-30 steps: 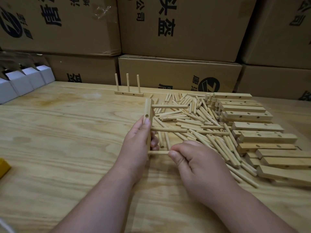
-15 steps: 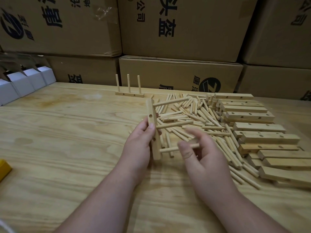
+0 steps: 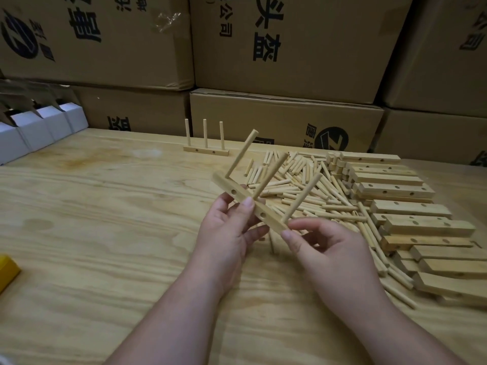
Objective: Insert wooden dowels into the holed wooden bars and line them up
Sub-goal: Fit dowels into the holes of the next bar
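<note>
left hand (image 3: 226,227) grips the three-dowel bar (image 3: 250,204), held tilted above the table, nearer than the finished bar (image 3: 206,151); right hand (image 3: 324,248) relaxed at its end. insertion looks done; next, stand it alongside.

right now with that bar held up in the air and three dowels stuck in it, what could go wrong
1. The held bar is tilted and only the left hand grips it; the right hand barely touches its end, so it might slip.
2. Its three dowels lean toward the loose dowel pile; a poorly seated one could drop out there.
3. Set down carelessly, it could knock over the finished bar standing behind.
</note>
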Demonstrator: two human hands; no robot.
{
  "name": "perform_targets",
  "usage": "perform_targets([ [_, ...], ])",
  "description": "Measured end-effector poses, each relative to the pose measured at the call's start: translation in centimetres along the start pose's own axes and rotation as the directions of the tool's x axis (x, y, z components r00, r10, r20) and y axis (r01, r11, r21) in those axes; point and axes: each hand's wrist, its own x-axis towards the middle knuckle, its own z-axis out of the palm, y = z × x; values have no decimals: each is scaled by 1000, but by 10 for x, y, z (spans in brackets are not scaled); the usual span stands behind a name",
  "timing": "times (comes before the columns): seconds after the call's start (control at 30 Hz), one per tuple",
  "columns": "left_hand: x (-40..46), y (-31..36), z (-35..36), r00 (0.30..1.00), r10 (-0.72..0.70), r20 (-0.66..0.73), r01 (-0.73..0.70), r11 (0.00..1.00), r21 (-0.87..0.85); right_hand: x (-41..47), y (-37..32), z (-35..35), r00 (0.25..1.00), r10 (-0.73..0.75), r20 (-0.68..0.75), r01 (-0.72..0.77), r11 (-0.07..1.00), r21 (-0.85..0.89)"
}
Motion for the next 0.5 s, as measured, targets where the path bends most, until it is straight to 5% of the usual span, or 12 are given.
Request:
perform_targets([
  [0.27,8,9,-10,960,104,-261,-117,993,-33,75,-17,24,936,78,343,-13,982,-189],
  [0.5,18,12,-21,852,25,-523,-121,981,-151,159,-6,81,958,10,287,52,977,-206],
])
